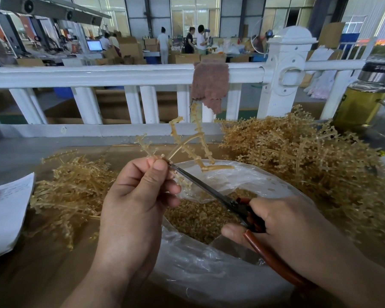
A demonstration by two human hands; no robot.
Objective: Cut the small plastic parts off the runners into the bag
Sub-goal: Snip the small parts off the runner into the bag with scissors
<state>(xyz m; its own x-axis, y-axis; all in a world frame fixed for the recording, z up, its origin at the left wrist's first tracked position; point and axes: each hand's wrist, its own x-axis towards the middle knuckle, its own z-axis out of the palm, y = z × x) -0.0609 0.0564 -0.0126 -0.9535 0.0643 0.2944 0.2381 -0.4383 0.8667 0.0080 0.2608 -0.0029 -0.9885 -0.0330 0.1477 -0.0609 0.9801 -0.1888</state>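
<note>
Left hand (138, 196) pinches a runner (187, 141) between thumb and curled fingers, holding it upright over the mouth of the bag (209, 270). The runner is a translucent amber frame of thin, bent branches, each edged with rows of small knob-like parts; one thicker stub projects at its lower right. Right hand (287, 225) grips the red-brown handles of the scissors (209, 188), whose dark, narrow blades slant up and leftward, the tip touching the runner just beside the left thumb. The bag is clear, crumpled plastic, rolled open on the bench (42, 274) and holding a bed of loose amber parts (198, 216). A flat heap of thin runners (69, 187) lies left of the bag; a taller, bushier heap (309, 156) lies to its right. Behind stands a white railing (98, 74) with a brown cloth (209, 85) draped over it.
</note>
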